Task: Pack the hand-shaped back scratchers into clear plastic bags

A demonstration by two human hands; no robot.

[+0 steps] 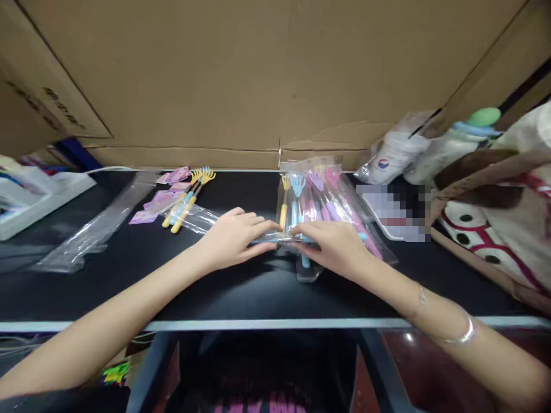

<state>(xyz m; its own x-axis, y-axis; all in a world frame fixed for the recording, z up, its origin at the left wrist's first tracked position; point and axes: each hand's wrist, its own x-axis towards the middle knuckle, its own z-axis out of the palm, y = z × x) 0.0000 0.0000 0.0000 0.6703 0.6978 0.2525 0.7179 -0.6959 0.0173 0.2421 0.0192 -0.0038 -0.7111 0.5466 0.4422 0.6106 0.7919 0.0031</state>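
My left hand and my right hand meet near the middle of the dark table, each with fingers closed on a bagged back scratcher. It lies crosswise between them; its blue handle shows through the clear sleeve, and the fingers hide much of it. Beyond my right hand is a pile of back scratchers in clear sleeves, in yellow, blue, purple and pink. Left of my left hand lie several loose back scratchers with yellow and blue handles, beside pink printed cards.
Flat clear plastic sleeves lie at the left, near a white tray-like object. A cardboard wall closes off the back. At the right stand a bagged white cup, a green-topped bottle and a cloth bag.
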